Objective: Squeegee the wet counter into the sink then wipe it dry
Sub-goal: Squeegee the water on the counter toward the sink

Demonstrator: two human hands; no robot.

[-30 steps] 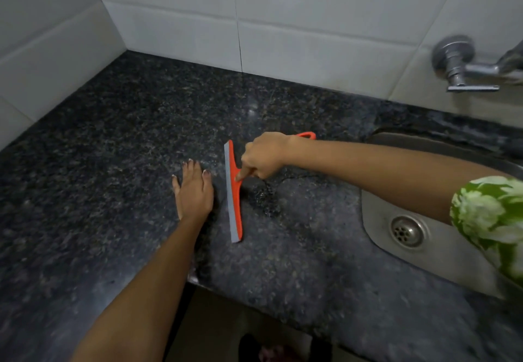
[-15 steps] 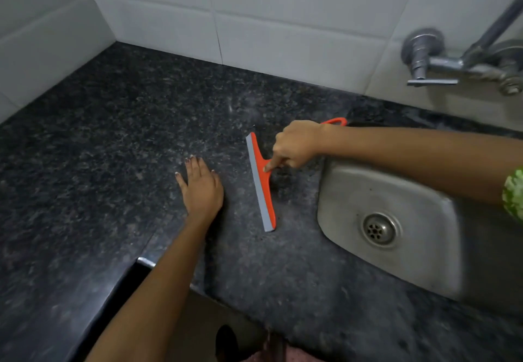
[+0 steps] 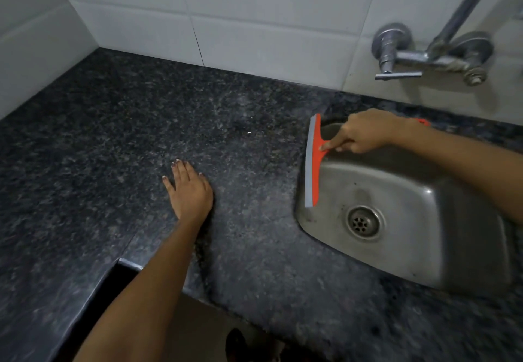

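Two hands: left (image 3: 190,189) flat (fingers straight), right (image 3: 365,130) gripping squeegee (image 3: 312,163)

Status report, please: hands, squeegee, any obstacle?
Right hand grips squeegee, blade at sink left rim. Left hand flat on counter. Nothing in the way.

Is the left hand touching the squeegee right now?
Apart. In the head view the left hand lies flat on the counter, with bare granite between it and the squeegee at the sink edge.
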